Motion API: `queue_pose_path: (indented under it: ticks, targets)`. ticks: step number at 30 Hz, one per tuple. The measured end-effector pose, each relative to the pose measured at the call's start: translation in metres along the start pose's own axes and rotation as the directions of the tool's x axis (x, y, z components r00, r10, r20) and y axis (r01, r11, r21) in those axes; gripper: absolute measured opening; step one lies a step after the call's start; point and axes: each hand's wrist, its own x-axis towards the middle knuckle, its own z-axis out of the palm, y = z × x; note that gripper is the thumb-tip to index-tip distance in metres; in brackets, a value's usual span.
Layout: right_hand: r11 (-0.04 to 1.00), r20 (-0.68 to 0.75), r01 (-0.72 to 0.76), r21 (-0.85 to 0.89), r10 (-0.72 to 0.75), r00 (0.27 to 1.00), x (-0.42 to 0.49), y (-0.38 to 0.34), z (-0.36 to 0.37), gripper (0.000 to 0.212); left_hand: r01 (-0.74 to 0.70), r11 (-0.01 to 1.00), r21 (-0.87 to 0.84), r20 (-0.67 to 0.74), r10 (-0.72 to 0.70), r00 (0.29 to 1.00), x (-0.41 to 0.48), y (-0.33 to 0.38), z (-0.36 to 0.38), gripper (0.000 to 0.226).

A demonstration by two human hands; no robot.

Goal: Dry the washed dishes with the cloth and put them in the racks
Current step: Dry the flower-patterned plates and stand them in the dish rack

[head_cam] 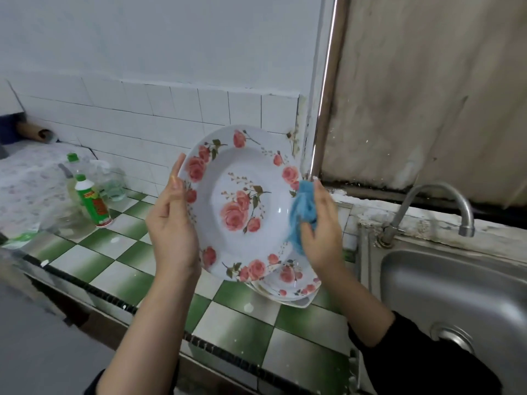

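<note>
Item in hand: one rose-patterned plate [242, 201] is held upright above the surface [242, 323], face toward the camera.
Left hand [171, 223]: it is set against the plate's rim at 9 o'clock; the fingers are nearly straight and laid along the edge to support it. The thumb cannot be made out.
Right hand [322, 232]: the fingers are curled round a bunched blue cloth [301, 212], which is pressed on the rim at 3 o'clock.
Step in hand: judged to be the drying of this plate, with the cloth working on the rim.
Awaiting attention: a stack of plates [288, 283] lies on the surface at 5 o'clock of the held plate, just beside the sink [456, 295]. Whether these are dried cannot be told.
Racks: none is in view; no dish is seen racked.
Progress: judged early to middling; racking of the held plate and handling of the stack are left.
Surroundings: a tap [439, 195] is noted at 3 o'clock and bottles [92, 201] at 9 o'clock.
</note>
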Motion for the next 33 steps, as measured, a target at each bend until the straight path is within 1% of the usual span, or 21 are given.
queue_pose_path:
  ticks: [1,2,3,6,7,9,11,12,13,14,15,16,17,18,20,22,23,25,28,31,33]
  targets:
    - [0.991,-0.082,-0.096,0.088,0.103,0.991,0.006,0.01,-0.006,0.07,0.011,1.0,0.005,-0.011,-0.011,1.0,0.0,-0.003,0.001,0.029]
    - [0.975,-0.134,-0.17,0.14,0.189,0.973,0.009,0.017,-0.013,0.071,0.029,1.0,0.005,-0.023,-0.029,0.999,0.001,-0.005,0.002,0.029]
    - [0.963,-0.16,-0.227,0.146,0.25,0.955,0.01,0.024,-0.021,0.073,0.05,0.999,-0.001,-0.033,-0.05,0.998,0.001,-0.008,0.002,0.03]
    - [0.917,-0.134,-0.394,0.061,0.399,0.907,-0.001,0.034,-0.041,0.084,0.118,0.993,-0.024,-0.03,-0.119,0.992,0.003,-0.015,0.009,0.029]
    - [0.888,-0.111,-0.453,0.081,0.46,0.881,-0.007,0.036,-0.046,0.089,0.153,0.988,-0.033,-0.02,-0.154,0.988,0.003,-0.02,0.013,0.028]
    - [0.827,-0.034,-0.527,0.196,0.542,0.839,-0.021,0.036,-0.055,0.092,0.245,0.968,-0.043,0.007,-0.245,0.969,0.001,-0.029,0.02,0.027]
    - [0.764,0.039,-0.536,0.359,0.562,0.826,-0.039,0.03,-0.065,0.08,0.322,0.946,-0.029,0.051,-0.32,0.946,-0.005,-0.04,0.029,0.03]
    - [0.723,0.063,-0.519,0.456,0.555,0.829,-0.047,0.024,-0.072,0.07,0.356,0.934,-0.018,0.078,-0.354,0.932,-0.009,-0.045,0.035,0.031]
    - [0.682,0.077,-0.494,0.539,0.545,0.835,-0.054,0.016,-0.079,0.055,0.389,0.921,-0.003,0.103,-0.387,0.916,-0.015,-0.05,0.041,0.032]
    - [0.664,0.074,-0.466,0.585,0.529,0.845,-0.06,0.009,-0.087,0.039,0.424,0.906,0.014,0.123,-0.422,0.898,-0.021,-0.056,0.047,0.033]
    - [0.659,0.058,-0.438,0.611,0.515,0.855,-0.066,0.005,-0.096,0.036,0.459,0.888,0.025,0.144,-0.458,0.877,-0.027,-0.061,0.053,0.034]
    - [0.671,0.028,-0.414,0.615,0.506,0.862,-0.072,0.006,-0.106,0.042,0.498,0.866,0.034,0.173,-0.496,0.851,-0.033,-0.067,0.059,0.034]
    - [0.699,-0.003,-0.387,0.602,0.486,0.874,-0.078,0.01,-0.115,0.051,0.539,0.841,0.041,0.207,-0.535,0.819,-0.039,-0.072,0.066,0.036]
    - [0.75,-0.049,-0.361,0.555,0.462,0.885,-0.084,0.011,-0.126,0.064,0.584,0.81,0.046,0.235,-0.577,0.782,-0.047,-0.077,0.073,0.038]
    - [0.839,-0.136,-0.333,0.431,0.425,0.895,-0.096,0.015,-0.151,0.094,0.66,0.749,0.064,0.274,-0.649,0.71,-0.063,-0.085,0.09,0.04]
    - [0.864,-0.169,-0.328,0.383,0.414,0.895,-0.108,0.016,-0.178,0.114,0.705,0.701,0.107,0.294,-0.7,0.651,-0.083,-0.09,0.109,0.041]
    - [0.874,-0.192,-0.32,0.365,0.407,0.893,-0.113,0.017,-0.191,0.119,0.709,0.692,0.135,0.288,-0.713,0.64,-0.094,-0.091,0.118,0.04]
    - [0.89,-0.259,-0.311,0.332,0.403,0.878,-0.125,0.017,-0.218,0.119,0.68,0.704,0.205,0.251,-0.709,0.658,-0.118,-0.094,0.138,0.036]
    - [0.928,-0.37,-0.276,0.251,0.355,0.858,-0.148,0.011,-0.26,0.107,0.635,0.715,0.294,0.214,-0.696,0.685,-0.161,-0.092,0.167,0.035]
    - [0.946,-0.437,-0.287,0.148,0.323,0.839,-0.175,0.011,-0.302,0.091,0.632,0.69,0.353,0.246,-0.72,0.648,-0.206,-0.088,0.194,0.031]
    - [0.94,-0.47,-0.333,0.068,0.325,0.821,-0.192,0.012,-0.331,0.088,0.61,0.669,0.426,0.285,-0.739,0.611,-0.234,-0.089,0.21,0.024]
